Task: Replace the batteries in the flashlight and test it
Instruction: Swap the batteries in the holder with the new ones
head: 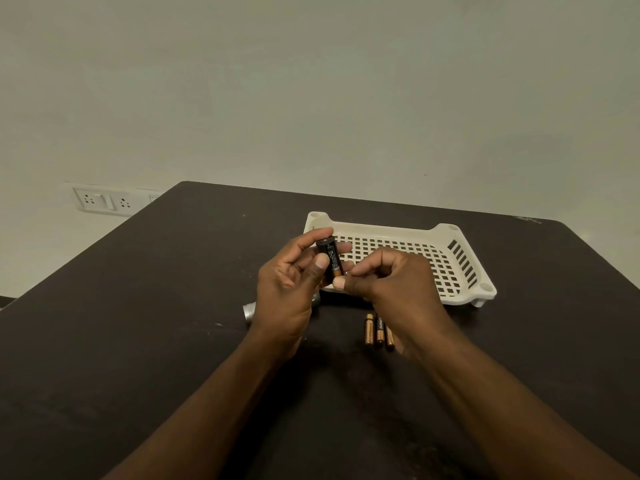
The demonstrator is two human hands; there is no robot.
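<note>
My left hand holds a black cylindrical battery holder upright above the table, thumb on its front and fingers behind. A copper-and-black battery shows in the holder's lower part. My right hand pinches that copper end between thumb and forefinger. The silver flashlight lies on the table under my left hand, with only its left end and a bit near my palm visible. Three copper-topped loose batteries lie side by side on the table, partly hidden by my right wrist.
An empty white perforated plastic basket stands just behind my hands. The dark table reaches a pale wall, with its far edge behind the basket. A wall socket plate sits at the left, beyond the table's corner.
</note>
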